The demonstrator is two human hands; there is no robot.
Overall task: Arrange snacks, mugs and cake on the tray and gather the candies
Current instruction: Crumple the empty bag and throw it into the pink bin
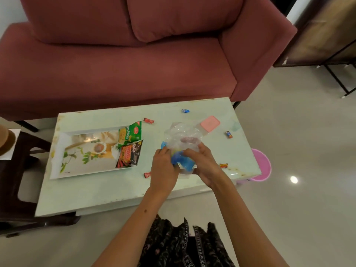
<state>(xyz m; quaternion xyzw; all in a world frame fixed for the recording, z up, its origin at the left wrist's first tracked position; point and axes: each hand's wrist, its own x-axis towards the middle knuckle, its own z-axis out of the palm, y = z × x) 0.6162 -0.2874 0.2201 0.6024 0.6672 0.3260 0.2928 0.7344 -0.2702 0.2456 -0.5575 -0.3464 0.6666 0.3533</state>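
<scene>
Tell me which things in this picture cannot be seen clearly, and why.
- Head view: blue thing in the clear plastic bag; both hands' grip covers it, so what it is stays unclear.
- Head view: candies on the table; too small to read.
- Head view: brown object; cut by left edge.

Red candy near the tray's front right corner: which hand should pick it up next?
Left, probably. The red candy lies just left of the left hand, while the right hand sits farther off on the other side. Both now grip the clear plastic bag, so the left must let go first.
</scene>
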